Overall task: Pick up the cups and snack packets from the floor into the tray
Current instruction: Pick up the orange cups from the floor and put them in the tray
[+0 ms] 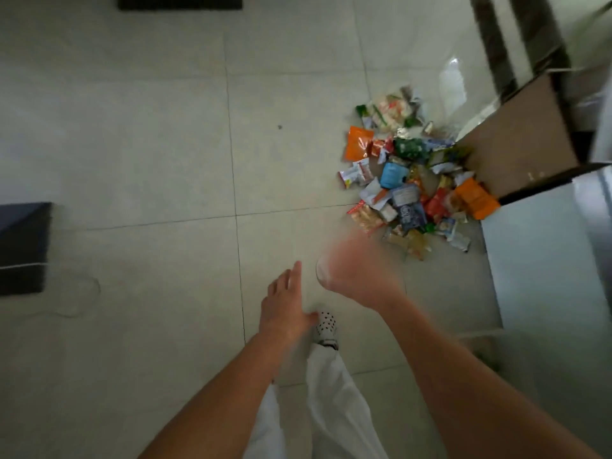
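Head view. Looks down from standing height onto a tiled floor [149, 144]. Shows the left hand [284, 303] relaxed and flat, fingers straight and a little apart, holding nothing. Shows the right hand [354, 270] smeared by motion blur, just beyond and to the right of the left. Cannot tell how its fingers lie, nor whether the pale curved edge at its left side is the rim of a clear cup or only blur.

Finds the snack packets [407, 180] heaped on the floor beyond the right hand and off to its right, well apart from both hands. Butts against a brown cardboard sheet [516, 140] on the side farthest from the hands. Cannot make out a cup in the heap for certain, nor any tray.

Judging by the crinkled foil and film: very light, soft, slick on the printed faces, likely to slip from a flat pinch and to crush if squeezed. Best taken at a sealed end seam or a corner, or scooped several at once from the heap's near edge.

No common heading in the pile. Picks out an orange packet [357, 142] at the left edge, long axis running away from the hands. Picks out a blue packet [392, 173] mid-heap, lying much the same way, and another orange one [477, 198] at the right edge, slantwise. Leaves the rest too jumbled to read.
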